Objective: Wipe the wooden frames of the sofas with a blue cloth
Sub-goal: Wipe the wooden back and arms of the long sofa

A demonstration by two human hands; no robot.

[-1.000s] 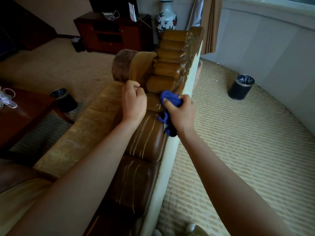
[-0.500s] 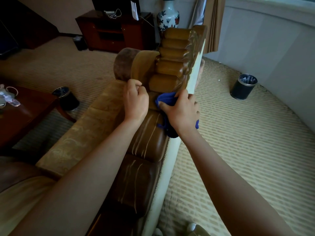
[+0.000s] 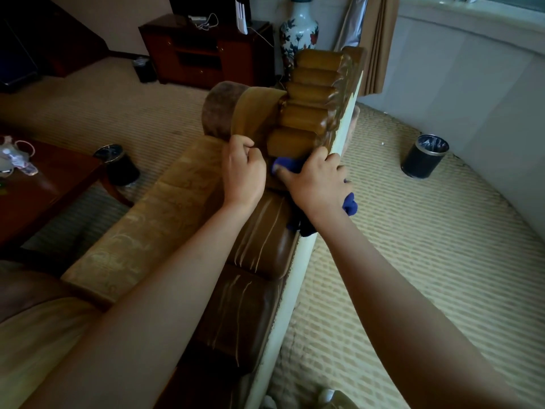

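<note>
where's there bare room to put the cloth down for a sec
Free: the dark tabletop right of the clutter at its left end, and the sofa seat cushion left of the left hand. Crowded: the frame top, where the right hand presses the blue cloth.

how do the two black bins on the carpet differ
The bin by the wooden table stands on the sofa's seat side, near the table and partly hidden behind its corner. The bin by the wall stands on the other side of the sofa, out in the open on the carpet near the pale curved wall. Its silver rim catches the light, while the other one sits in shadow. Both are round, black, upright and lined with a bag.
</note>
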